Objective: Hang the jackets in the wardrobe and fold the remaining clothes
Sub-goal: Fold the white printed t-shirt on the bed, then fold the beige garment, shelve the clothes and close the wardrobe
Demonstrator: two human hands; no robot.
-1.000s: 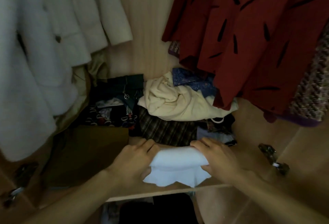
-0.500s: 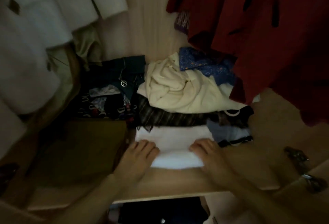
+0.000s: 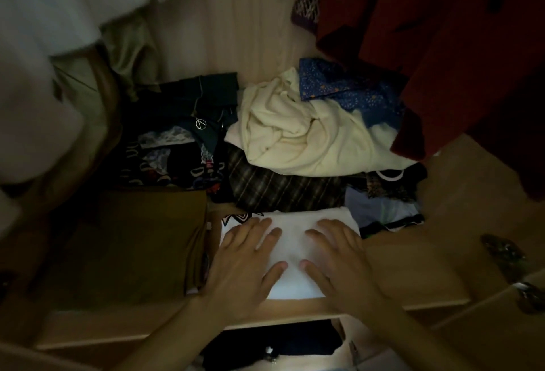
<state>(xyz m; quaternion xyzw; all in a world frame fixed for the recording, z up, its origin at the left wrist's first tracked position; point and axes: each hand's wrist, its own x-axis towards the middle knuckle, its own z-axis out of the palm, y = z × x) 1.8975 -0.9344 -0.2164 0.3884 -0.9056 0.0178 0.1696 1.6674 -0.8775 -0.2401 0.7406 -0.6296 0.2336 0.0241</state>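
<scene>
Pale wooden shelf (image 3: pixel 413 267), soft folded white cloth (image 3: pixel 290 241), left hand (image 3: pixel 244 255) and right hand (image 3: pixel 342 258) pressing flat, fingers (image 3: pixel 267 230) spread

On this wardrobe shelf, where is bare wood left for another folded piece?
Bare shelf shows right of the white folded garment, which both hands press flat: left hand, right hand. Behind is crowded: plaid cloth, cream garment. The brown folded cloth fills the left.

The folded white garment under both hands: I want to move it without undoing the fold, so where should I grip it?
Probably by its two short side edges, one hand from each side, fingers slid underneath. The folded white garment lies flat near the shelf's front edge, with the left hand and right hand flat on top.
</scene>
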